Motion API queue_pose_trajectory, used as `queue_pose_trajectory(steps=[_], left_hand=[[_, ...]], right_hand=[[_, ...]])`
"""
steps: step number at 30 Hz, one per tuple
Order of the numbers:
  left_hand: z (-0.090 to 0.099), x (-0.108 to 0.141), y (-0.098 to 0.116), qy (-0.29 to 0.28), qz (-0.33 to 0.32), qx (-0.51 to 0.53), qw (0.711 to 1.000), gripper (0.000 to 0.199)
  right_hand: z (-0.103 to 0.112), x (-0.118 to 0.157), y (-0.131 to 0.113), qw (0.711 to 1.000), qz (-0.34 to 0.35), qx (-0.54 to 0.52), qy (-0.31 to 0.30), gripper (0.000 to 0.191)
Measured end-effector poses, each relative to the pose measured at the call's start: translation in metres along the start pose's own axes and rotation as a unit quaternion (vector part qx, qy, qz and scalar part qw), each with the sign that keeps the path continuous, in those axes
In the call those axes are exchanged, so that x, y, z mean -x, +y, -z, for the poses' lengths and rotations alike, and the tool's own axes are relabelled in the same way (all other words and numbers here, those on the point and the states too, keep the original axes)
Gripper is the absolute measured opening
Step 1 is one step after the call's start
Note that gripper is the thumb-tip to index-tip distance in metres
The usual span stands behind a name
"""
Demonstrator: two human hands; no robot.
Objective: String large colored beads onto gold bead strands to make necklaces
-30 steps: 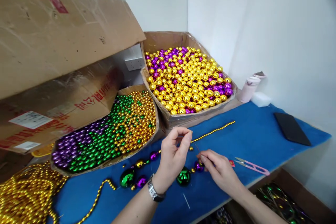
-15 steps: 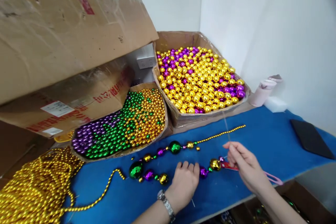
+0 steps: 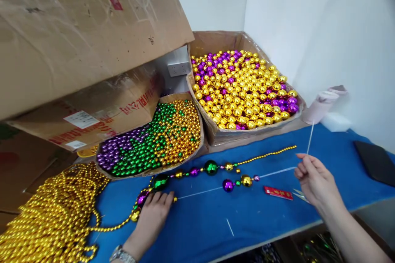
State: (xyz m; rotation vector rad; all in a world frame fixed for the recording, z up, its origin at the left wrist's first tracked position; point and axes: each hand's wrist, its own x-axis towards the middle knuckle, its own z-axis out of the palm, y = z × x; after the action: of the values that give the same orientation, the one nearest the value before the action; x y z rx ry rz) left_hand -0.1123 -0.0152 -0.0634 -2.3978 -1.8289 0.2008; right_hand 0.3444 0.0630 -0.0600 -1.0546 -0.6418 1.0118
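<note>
Across the blue-covered counter (image 3: 203, 226) lies a bead garland (image 3: 211, 167), its white string (image 3: 200, 192) pinched tight by the right hand (image 3: 319, 181). The left hand (image 3: 154, 210) curls over some beads (image 3: 142, 198), grip hidden; overpulling could snap the string, scattering them.

Pink bottle (image 3: 320, 107) beside white block (image 3: 337, 123), black slab (image 3: 374, 161), power socket (image 3: 178, 69)

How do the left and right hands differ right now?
The left hand lies low over strung beads; the right hand is held up, pinching white thread. The left hand has a metal watch at its wrist; the right hand has none. Both hands are ungloved, above the blue cloth.
</note>
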Motion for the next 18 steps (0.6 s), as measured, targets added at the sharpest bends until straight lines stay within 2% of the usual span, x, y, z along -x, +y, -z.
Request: queue_pose_trajectory(steps=[2, 4, 6, 8, 11, 13, 14, 16, 18], left_hand=[[0.004, 0.006, -0.003, 0.003, 0.030, 0.011, 0.999, 0.037], [0.016, 0.005, 0.012, 0.022, 0.032, 0.070, 0.997, 0.040], [0.037, -0.005, 0.043, 0.057, -0.011, 0.173, 0.983, 0.054], [0.059, -0.023, 0.086, 0.090, -0.086, 0.275, 0.953, 0.064], [0.078, -0.052, 0.145, 0.125, -0.200, 0.324, 0.916, 0.063], [0.071, -0.065, 0.166, 0.110, -0.221, 0.307, 0.919, 0.037], [0.063, -0.068, 0.170, 0.096, -0.218, 0.284, 0.929, 0.026], [0.041, -0.068, 0.164, 0.071, -0.194, 0.230, 0.951, 0.021], [0.021, -0.062, 0.149, 0.062, -0.160, 0.193, 0.966, 0.020]], right_hand=[[-0.015, 0.011, -0.006, 1.000, -0.003, 0.000, -0.017, 0.025], [-0.035, 0.031, -0.015, 0.997, -0.017, 0.012, -0.072, 0.024], [-0.059, 0.055, -0.026, 0.988, -0.019, 0.033, -0.152, 0.022], [-0.083, 0.077, -0.038, 0.975, -0.004, 0.042, -0.217, 0.022], [-0.105, 0.095, -0.054, 0.961, 0.016, 0.031, -0.276, 0.020], [-0.105, 0.092, -0.063, 0.963, 0.026, 0.015, -0.268, 0.018], [-0.099, 0.085, -0.066, 0.969, 0.031, 0.006, -0.244, 0.017], [-0.081, 0.065, -0.068, 0.985, 0.044, -0.009, -0.168, 0.015], [-0.057, 0.042, -0.063, 0.995, 0.049, -0.016, -0.086, 0.013]])
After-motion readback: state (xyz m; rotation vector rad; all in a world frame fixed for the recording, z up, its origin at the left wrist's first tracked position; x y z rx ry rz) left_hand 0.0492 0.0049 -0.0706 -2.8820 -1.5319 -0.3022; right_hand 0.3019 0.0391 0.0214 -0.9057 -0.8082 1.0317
